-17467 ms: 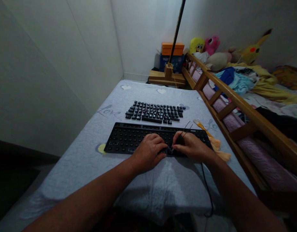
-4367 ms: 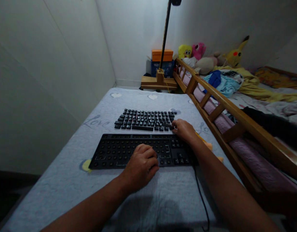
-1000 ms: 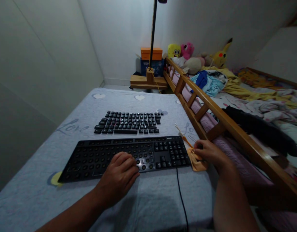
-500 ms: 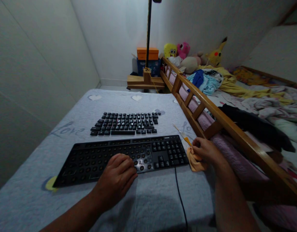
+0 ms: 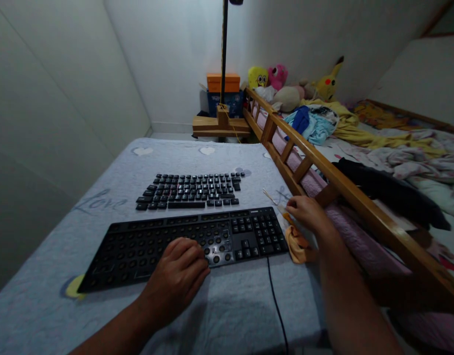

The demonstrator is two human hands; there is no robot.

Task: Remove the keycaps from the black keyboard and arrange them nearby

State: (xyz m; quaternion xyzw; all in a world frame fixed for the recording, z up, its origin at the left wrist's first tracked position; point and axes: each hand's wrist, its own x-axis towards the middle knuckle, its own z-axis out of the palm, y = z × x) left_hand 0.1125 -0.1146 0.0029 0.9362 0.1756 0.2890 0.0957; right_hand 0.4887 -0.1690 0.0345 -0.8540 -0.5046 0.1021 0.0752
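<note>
A black keyboard (image 5: pixel 138 246) with most of its keycaps off lies on the grey bedsheet (image 5: pixel 230 315); only its right-hand keys are in place. The removed keycaps (image 5: pixel 190 190) are laid out in rows just behind it. My left hand (image 5: pixel 178 273) rests on the keyboard's front edge near the middle, fingers curled under. My right hand (image 5: pixel 304 214) is just right of the keyboard, its fingertips pinched on a thin orange-handled tool (image 5: pixel 274 201) whose pale tip sticks out to the left. An orange cloth (image 5: pixel 296 246) lies crumpled under my right wrist.
The keyboard's black cable (image 5: pixel 274 305) runs toward me over the sheet. A wooden bed rail (image 5: pixel 323 172) borders the right side, with clothes and plush toys (image 5: pixel 271 79) beyond. A lamp pole on a wooden base (image 5: pixel 221 121) and orange box (image 5: pixel 223 81) stand at the far end. A wall runs along the left.
My right hand has left the orange cloth and moved forward and slightly left onto the thin tool. My left hand stays put on the keyboard. More keys are fitted at the right than 4 s ago.
</note>
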